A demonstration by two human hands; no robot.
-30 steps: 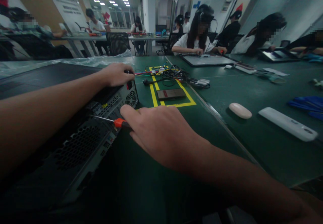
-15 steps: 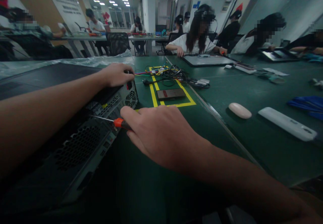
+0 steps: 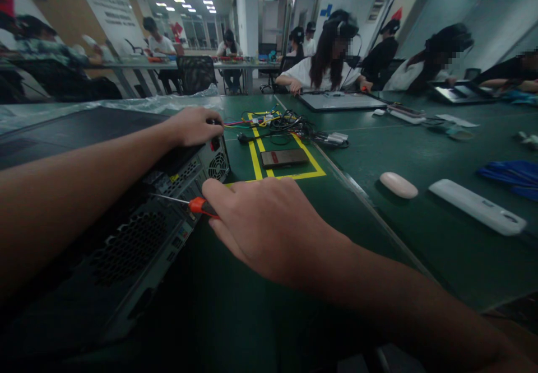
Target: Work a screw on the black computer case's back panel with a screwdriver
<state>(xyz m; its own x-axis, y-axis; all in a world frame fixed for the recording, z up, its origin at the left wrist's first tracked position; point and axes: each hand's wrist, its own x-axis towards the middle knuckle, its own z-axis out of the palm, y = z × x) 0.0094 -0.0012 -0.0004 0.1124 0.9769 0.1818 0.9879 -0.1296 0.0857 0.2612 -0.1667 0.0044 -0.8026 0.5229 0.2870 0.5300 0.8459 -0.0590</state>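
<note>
A dark desktop computer case [image 3: 126, 238] lies on its side on the green table [image 3: 378, 154], its rear panel facing me. My left hand [image 3: 195, 126] rests on the case's top far corner, fingers curled over the edge and pressed on it. My right hand [image 3: 269, 224] is closed round a screwdriver [image 3: 191, 205] with an orange collar. Its thin metal shaft points left, the tip against the rear panel near the vent holes. A small round fan grille [image 3: 218, 166] shows just beyond the tip.
A dark flat drive [image 3: 284, 157] lies in a yellow taped square with a tangle of cables [image 3: 286, 122] behind it. To the right lie a pale oval mouse [image 3: 398, 185], a white bar [image 3: 477, 214] and blue cloth [image 3: 510, 174]. Several people work at tables beyond.
Almost nothing moves: both hands stay where they were on the case and screwdriver, and the view shifts down very slightly.
</note>
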